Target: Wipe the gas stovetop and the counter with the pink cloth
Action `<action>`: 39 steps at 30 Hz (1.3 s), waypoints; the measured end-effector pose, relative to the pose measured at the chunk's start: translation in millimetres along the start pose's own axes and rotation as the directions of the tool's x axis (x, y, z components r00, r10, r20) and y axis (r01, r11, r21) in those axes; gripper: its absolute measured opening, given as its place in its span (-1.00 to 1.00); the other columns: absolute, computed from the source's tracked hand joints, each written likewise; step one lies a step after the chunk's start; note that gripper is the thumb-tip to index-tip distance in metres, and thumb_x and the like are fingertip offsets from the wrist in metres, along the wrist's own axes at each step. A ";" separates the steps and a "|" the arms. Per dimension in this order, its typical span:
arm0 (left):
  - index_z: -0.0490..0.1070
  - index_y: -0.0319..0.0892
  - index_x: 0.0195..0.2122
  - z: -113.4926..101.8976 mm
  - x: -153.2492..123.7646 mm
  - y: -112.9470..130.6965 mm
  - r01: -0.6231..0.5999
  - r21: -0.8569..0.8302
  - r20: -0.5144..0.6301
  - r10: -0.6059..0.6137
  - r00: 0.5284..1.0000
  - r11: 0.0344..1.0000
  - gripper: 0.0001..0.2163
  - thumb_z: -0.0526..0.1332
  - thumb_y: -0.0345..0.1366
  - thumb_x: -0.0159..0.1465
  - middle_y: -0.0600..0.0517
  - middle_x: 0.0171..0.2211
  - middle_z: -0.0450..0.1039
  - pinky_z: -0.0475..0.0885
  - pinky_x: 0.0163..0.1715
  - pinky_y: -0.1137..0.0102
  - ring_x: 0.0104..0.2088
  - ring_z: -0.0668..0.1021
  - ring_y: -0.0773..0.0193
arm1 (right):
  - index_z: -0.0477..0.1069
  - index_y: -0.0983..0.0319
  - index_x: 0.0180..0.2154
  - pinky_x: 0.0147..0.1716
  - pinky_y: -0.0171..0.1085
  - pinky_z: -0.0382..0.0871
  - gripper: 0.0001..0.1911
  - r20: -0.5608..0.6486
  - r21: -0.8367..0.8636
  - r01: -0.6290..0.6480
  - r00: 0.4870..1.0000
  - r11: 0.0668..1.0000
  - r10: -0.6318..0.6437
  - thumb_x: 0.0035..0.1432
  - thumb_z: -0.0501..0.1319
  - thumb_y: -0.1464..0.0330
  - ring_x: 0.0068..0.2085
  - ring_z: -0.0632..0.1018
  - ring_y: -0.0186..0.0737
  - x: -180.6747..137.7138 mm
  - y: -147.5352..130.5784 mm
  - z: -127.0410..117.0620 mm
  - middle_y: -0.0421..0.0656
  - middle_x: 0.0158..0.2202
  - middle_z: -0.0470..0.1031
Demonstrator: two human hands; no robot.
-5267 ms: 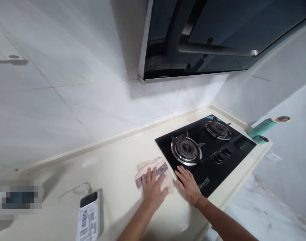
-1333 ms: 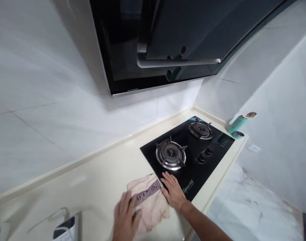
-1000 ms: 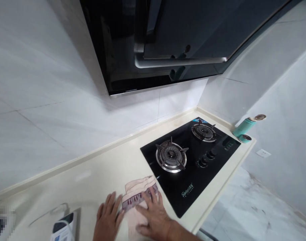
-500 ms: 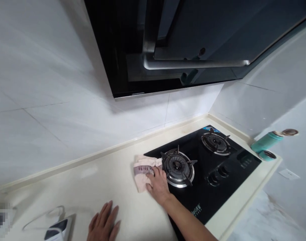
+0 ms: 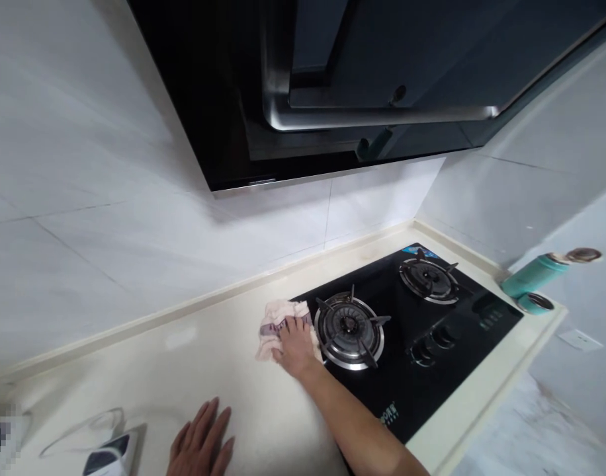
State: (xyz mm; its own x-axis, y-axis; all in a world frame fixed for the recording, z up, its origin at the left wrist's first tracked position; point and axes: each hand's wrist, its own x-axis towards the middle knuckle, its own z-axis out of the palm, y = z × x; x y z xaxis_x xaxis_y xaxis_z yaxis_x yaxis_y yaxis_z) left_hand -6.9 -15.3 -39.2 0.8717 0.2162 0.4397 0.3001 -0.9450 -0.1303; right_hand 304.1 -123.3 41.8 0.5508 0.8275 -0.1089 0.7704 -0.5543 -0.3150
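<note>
Pressing the right hand [image 5: 294, 340] down onto the pink cloth [image 5: 272, 325], with fingers close together and pointing far and a touch left, laid over the fabric rather than pinching it, as far as can be seen. Sitting bunched under that palm on the cream counter [image 5: 218, 377], right at the left edge of the black hob [image 5: 432, 380]. Crowding the steel ring of the nearer burner [image 5: 350, 328], touching it or just beside it, hard to say which. Running its long axis roughly left to right, with a printed band across the middle and the loose fabric spilling out left of the fingers. So: cloth beneath and to the far left of the hand, burner hard on the right. Resting the left hand [image 5: 201, 448] well apart at the near edge of view, with fingers spread flat on bare counter, holding nothing and much farther from the cloth. Just left of it, a white gadget [image 5: 104, 457] with a looped cable. Far right, a teal flask [image 5: 534, 279] at the counter's corner. Looming above, the dark hood [image 5: 333, 73].
</note>
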 end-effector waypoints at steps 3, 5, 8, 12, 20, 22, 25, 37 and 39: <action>0.39 0.03 0.30 2.7 -1.5 -1.6 0.011 -0.008 0.010 -0.011 1.000 1.000 -0.54 0.13 -0.09 0.40 -0.06 0.35 0.42 0.20 0.27 0.16 0.32 0.45 0.06 | 0.46 0.28 0.19 0.27 0.14 0.18 -0.45 -0.040 -0.002 0.074 0.996 0.997 -0.074 0.34 0.21 0.07 0.31 0.31 0.22 -62.0 4.4 23.7 0.11 0.38 0.31; 0.39 0.04 0.30 4.1 -2.4 -2.2 0.019 -0.016 0.025 -0.018 1.000 1.000 -0.55 0.13 -0.09 0.40 -0.05 0.35 0.42 0.20 0.27 0.15 0.32 0.45 0.06 | 0.49 0.24 0.14 0.27 0.15 0.19 -0.46 -0.065 0.005 0.106 0.992 0.994 -0.106 0.31 0.23 0.02 0.29 0.33 0.23 -113.4 14.5 47.1 0.08 0.36 0.35; 0.40 0.00 0.29 4.3 -2.2 -1.6 0.029 -0.032 0.025 -0.028 0.999 0.999 -0.55 0.12 -0.10 0.40 -0.08 0.35 0.42 0.21 0.26 0.14 0.31 0.45 0.03 | 0.56 0.16 0.00 0.18 0.07 0.28 -0.51 -0.062 0.003 0.173 0.983 0.985 -0.173 0.22 0.30 -0.04 0.23 0.40 0.20 -185.9 42.1 79.7 -0.01 0.33 0.42; 0.39 -0.02 0.29 2.3 0.2 1.3 0.029 -0.047 0.023 -0.028 0.999 0.998 -0.56 0.09 -0.11 0.41 -0.12 0.34 0.42 0.21 0.27 0.11 0.32 0.44 0.02 | 0.54 0.08 -0.16 0.04 -0.05 0.35 -0.61 -0.092 -0.026 0.261 0.961 0.965 -0.262 0.09 0.41 -0.01 0.16 0.46 0.14 -251.2 91.4 89.5 -0.15 0.29 0.49; 0.38 -0.03 0.28 3.4 -0.8 1.7 0.036 -0.041 0.035 -0.035 0.999 0.998 -0.56 0.07 -0.10 0.42 -0.13 0.34 0.42 0.20 0.28 0.09 0.33 0.43 0.01 | 0.48 0.13 -0.24 0.01 0.00 0.34 -0.76 -0.361 0.050 -0.152 0.919 0.987 0.160 0.30 0.22 0.11 0.09 0.46 0.08 -275.1 198.5 37.3 -0.04 0.17 0.51; 0.40 -0.02 0.27 4.6 -1.5 1.2 0.042 -0.038 0.052 -0.040 0.998 0.998 -0.56 0.06 -0.08 0.42 -0.12 0.35 0.41 0.20 0.29 0.09 0.33 0.42 0.02 | 0.47 0.15 -0.22 -0.01 0.05 0.35 -0.68 -0.435 0.099 -0.324 0.836 0.941 0.334 0.33 0.13 0.06 0.08 0.45 0.14 -264.1 217.0 29.7 0.01 0.15 0.50; 0.41 -0.02 0.27 5.5 -1.3 1.1 0.050 -0.032 0.077 -0.048 0.996 0.998 -0.56 0.05 -0.07 0.43 -0.10 0.35 0.41 0.21 0.29 0.09 0.34 0.42 0.02 | 0.47 0.16 0.03 -0.01 0.13 0.36 -0.55 -0.494 0.145 -0.496 0.714 0.856 0.497 0.33 0.06 0.04 0.13 0.41 0.23 -245.5 214.6 27.7 0.04 0.19 0.45; 0.41 -0.01 0.28 3.9 -2.4 0.0 0.048 -0.044 0.070 -0.045 0.997 0.998 -0.55 0.09 -0.09 0.41 -0.10 0.35 0.42 0.23 0.27 0.09 0.32 0.44 0.02 | 0.56 0.01 0.07 0.06 0.09 0.34 -0.63 -0.356 -0.064 -0.328 0.890 0.943 0.285 0.29 0.18 0.16 0.19 0.40 0.20 -258.1 168.9 45.5 -0.03 0.23 0.44; 0.41 -0.03 0.28 3.7 -1.8 0.3 0.040 -0.044 0.061 -0.037 0.997 0.998 -0.55 0.10 -0.09 0.41 -0.11 0.35 0.42 0.24 0.26 0.10 0.32 0.44 0.00 | 0.55 0.07 0.09 0.11 0.12 0.30 -0.61 -0.403 -0.084 -0.402 0.851 0.912 0.338 0.34 0.12 0.17 0.18 0.40 0.19 -242.5 189.9 29.6 0.00 0.24 0.42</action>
State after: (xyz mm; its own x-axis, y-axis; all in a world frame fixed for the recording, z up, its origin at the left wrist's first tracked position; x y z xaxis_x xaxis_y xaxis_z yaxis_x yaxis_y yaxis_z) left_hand -6.9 -15.1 -43.3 0.8820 0.2654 0.3895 0.3171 -0.9455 -0.0737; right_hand 307.4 -426.6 -19.5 0.8581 0.4805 0.1811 0.5081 -0.8456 -0.1639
